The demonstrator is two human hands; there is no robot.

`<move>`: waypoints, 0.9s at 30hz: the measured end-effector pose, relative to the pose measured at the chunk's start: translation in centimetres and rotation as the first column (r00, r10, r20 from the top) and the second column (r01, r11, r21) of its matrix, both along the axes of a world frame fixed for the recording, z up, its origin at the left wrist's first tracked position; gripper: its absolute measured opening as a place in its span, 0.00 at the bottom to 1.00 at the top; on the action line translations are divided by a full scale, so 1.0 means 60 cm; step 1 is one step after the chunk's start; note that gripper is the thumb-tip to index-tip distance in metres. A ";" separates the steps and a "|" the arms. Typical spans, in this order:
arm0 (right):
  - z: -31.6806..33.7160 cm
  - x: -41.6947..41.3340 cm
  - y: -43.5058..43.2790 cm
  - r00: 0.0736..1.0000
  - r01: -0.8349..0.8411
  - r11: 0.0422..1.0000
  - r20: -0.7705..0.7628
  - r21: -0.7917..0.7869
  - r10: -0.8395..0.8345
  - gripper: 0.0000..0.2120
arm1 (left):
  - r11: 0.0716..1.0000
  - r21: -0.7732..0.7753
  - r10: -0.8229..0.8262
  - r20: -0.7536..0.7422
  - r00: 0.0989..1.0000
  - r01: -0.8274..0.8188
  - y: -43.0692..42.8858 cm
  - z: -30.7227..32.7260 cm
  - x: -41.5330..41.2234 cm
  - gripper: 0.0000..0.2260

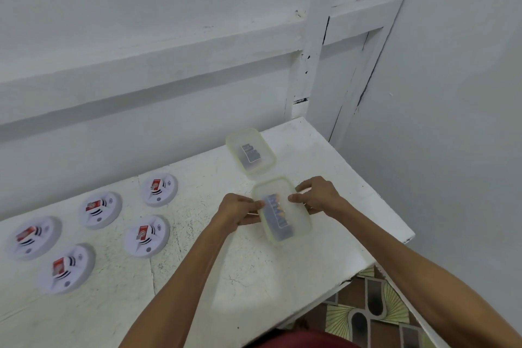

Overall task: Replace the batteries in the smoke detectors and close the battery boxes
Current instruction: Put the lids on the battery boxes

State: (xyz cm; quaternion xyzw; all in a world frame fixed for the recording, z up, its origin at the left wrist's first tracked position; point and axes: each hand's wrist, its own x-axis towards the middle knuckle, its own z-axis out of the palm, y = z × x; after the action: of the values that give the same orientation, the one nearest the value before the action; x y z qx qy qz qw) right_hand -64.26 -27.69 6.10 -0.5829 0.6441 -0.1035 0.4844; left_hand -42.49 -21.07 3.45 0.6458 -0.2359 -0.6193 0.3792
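Several white round smoke detectors lie on the white table [197, 277] at the left, each with a red battery on top; the nearest to my hands is one detector [147, 236]. A translucent lidded battery box [293, 223] with batteries showing through sits right of centre. My left hand [240, 210] grips its left edge with curled fingers. My right hand [317, 195] holds its right edge, thumb on the lid. A second closed translucent box [250, 152] with dark batteries lies just behind it.
The table stands in a corner of white walls, with a painted wooden frame [313, 65] behind it. The table's right edge [395, 243] drops to a patterned floor [375, 305].
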 end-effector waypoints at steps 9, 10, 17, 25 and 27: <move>0.018 -0.021 0.029 0.580 -0.757 0.649 -0.378 0.078 0.722 0.72 | 0.936 -0.064 -0.326 0.215 0.921 0.346 -0.029 0.017 0.017 0.28; 0.018 -0.024 0.029 0.559 -0.770 0.634 -0.397 0.076 0.728 0.72 | 0.938 -0.058 -0.322 0.229 0.919 0.343 -0.030 0.013 0.017 0.28; 0.010 -0.030 0.029 0.483 -0.816 0.576 -0.490 0.049 0.726 0.73 | 0.921 -0.035 -0.375 0.189 0.908 0.388 -0.033 0.010 0.022 0.33; -0.002 -0.036 0.030 0.477 -0.832 0.555 -0.545 -0.027 0.690 0.70 | 0.917 -0.177 -0.308 0.255 0.917 0.357 -0.016 -0.006 0.020 0.33; -0.002 -0.037 0.031 0.475 -0.834 0.551 -0.548 -0.029 0.689 0.69 | 0.897 -0.185 -0.343 0.286 0.895 0.402 -0.013 -0.009 0.017 0.33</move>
State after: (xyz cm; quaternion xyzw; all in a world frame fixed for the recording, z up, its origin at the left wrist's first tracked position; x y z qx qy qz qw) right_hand -66.50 -25.84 5.95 -0.8798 0.3860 0.1784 0.2125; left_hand -41.47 -21.85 2.92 0.6094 -0.4739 -0.5629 0.2952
